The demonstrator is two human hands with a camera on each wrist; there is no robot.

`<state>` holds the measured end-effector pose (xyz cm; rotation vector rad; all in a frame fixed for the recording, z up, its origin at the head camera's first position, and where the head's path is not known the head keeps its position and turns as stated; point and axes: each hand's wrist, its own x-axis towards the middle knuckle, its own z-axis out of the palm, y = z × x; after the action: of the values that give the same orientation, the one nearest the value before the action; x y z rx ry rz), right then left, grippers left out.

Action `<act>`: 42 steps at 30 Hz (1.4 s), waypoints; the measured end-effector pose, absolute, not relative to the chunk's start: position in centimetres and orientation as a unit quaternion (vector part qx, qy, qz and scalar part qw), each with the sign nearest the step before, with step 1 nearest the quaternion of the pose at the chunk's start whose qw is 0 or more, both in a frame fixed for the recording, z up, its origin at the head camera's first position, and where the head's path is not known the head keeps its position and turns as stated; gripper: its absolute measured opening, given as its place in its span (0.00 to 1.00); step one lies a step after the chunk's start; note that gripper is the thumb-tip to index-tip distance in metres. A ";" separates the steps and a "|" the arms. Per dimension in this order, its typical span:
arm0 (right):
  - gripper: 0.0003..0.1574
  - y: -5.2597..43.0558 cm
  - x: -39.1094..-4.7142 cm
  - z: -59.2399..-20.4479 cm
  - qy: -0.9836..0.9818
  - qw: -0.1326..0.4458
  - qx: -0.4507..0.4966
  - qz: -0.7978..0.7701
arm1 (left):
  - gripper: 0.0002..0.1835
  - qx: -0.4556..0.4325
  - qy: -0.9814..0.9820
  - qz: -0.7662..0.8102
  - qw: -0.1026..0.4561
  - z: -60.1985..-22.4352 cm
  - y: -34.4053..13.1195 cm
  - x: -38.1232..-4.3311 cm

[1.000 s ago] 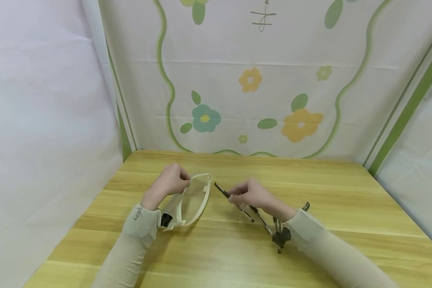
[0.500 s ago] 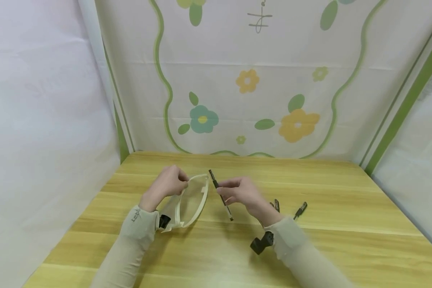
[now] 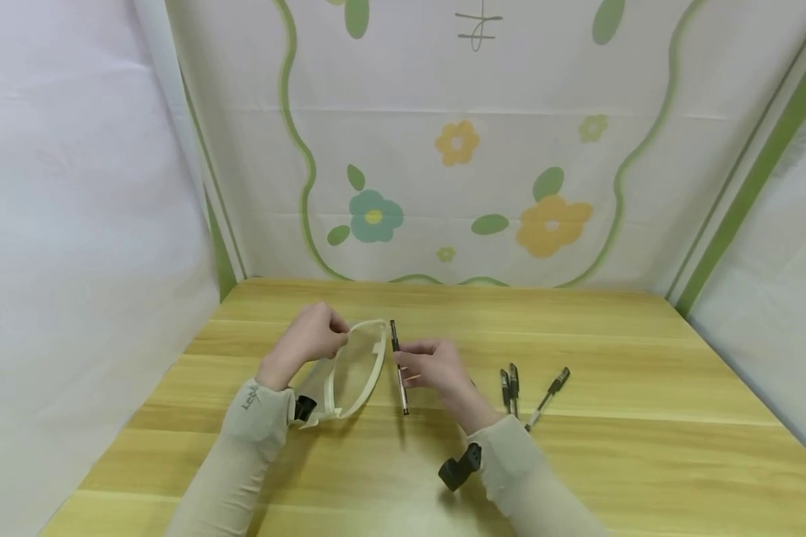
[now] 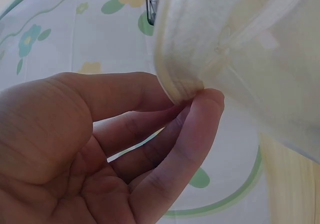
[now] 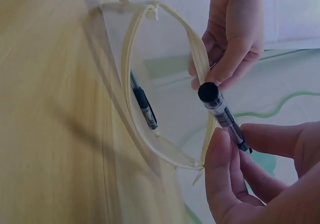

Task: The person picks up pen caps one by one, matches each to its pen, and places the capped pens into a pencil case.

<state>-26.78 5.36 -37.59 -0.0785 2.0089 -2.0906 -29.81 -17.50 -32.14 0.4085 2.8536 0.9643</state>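
My left hand (image 3: 307, 339) pinches the upper edge of a translucent pouch (image 3: 369, 388) with a cream zipper rim, its mouth spread wide to the right. Through that mouth, in the right wrist view, a black-capped pen (image 5: 144, 106) shows inside. In the left wrist view, thumb and fingertip meet on the pouch's corner (image 4: 185, 86). My right hand (image 3: 439, 369) holds another black-and-clear pen (image 3: 403, 391) between thumb and fingers, nearly upright in the head view, just right of the mouth. From the right wrist, this pen's dark end (image 5: 208, 91) overlaps the far rim.
Several more pens (image 3: 559, 380) with dark caps lie on the wooden table (image 3: 618, 477) right of my right forearm, partly fanned out. A black wrist camera (image 3: 460, 468) sits at my right cuff. A flowered cloth wall (image 3: 410, 171) stands behind the table.
My right hand has moved left with the pen, away from the pens on the table and up to the pouch. The pen has turned from slanted to nearly upright. My left hand keeps its hold.
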 end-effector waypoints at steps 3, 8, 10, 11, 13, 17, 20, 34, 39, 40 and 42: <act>0.21 5.2 -26.9 -37.9 0.673 0.129 -0.011 -0.728 | 0.15 0.135 0.938 0.316 0.050 -32.1 -17.4 -29.8; 0.22 4.8 -27.1 -38.4 0.645 0.145 0.007 -0.750 | 0.18 0.133 0.938 0.315 0.045 -32.2 -17.3 -29.7; 0.22 4.7 -27.2 -38.5 0.640 0.148 0.011 -0.754 | 0.19 0.132 0.939 0.314 0.047 -32.2 -17.3 -29.7; 0.22 4.7 -27.2 -38.6 0.638 0.149 0.012 -0.755 | 0.19 0.132 0.939 0.313 0.048 -32.2 -17.3 -29.7; 0.23 4.6 -27.3 -38.7 0.639 0.150 0.014 -0.754 | 0.18 0.129 0.939 0.314 0.052 -32.3 -17.3 -29.6; 0.23 4.7 -27.4 -38.5 0.641 0.149 0.014 -0.752 | 0.14 0.126 0.940 0.312 0.051 -32.2 -17.3 -29.6; 0.23 4.7 -27.4 -38.4 0.642 0.149 0.012 -0.752 | 0.12 0.125 0.941 0.310 0.047 -32.1 -17.3 -29.7; 0.23 2.3 -27.8 -39.6 0.625 0.161 0.009 -0.764 | 0.10 0.121 0.944 0.305 0.044 -32.3 -17.5 -29.5; 0.23 1.3 -27.8 -39.8 0.604 0.173 0.007 -0.778 | 0.08 0.120 0.943 0.306 0.052 -32.2 -17.3 -29.6; 0.24 1.1 -27.7 -39.8 0.601 0.175 0.007 -0.779 | 0.08 0.119 0.943 0.307 0.052 -32.2 -17.3 -29.6; 0.24 0.7 -27.7 -39.9 0.597 0.175 0.009 -0.783 | 0.08 0.122 0.943 0.305 0.050 -32.1 -17.2 -29.6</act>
<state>-27.71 0.70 -39.93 0.0264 1.6923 -2.2176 -29.58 -17.23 -32.13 0.3708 2.8730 0.9290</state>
